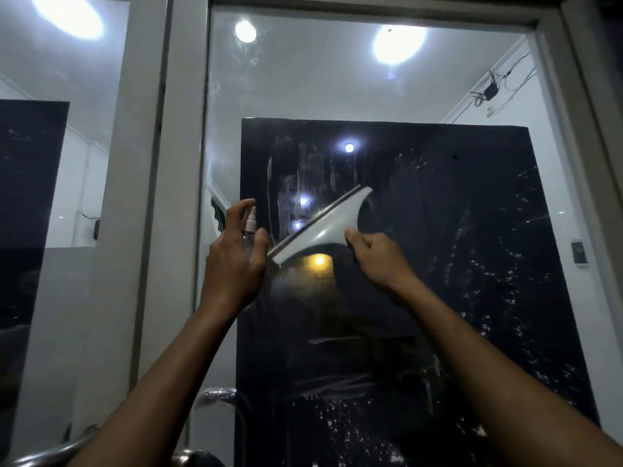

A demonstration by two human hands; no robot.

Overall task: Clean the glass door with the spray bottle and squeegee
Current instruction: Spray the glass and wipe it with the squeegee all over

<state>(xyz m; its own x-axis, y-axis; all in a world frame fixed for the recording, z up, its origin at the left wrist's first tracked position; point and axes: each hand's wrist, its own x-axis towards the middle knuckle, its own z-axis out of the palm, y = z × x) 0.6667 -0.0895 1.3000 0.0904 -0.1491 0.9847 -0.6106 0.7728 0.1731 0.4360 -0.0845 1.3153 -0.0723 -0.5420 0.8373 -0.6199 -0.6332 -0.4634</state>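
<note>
Against the wet glass door [472, 230], the right hand [377, 261] grips the tilted squeegee [320, 227]; the left hand [236, 261] holds the spray bottle [250, 227].

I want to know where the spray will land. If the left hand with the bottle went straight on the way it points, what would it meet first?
Most likely the glass door itself, near the dark panel's left edge. The left hand holds the spray bottle beside the squeegee; depth is unclear.

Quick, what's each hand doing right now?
Left hand: fingers curled round the small spray bottle.
Right hand: fingers gripping the grey squeegee, held tilted at the glass door.
</note>
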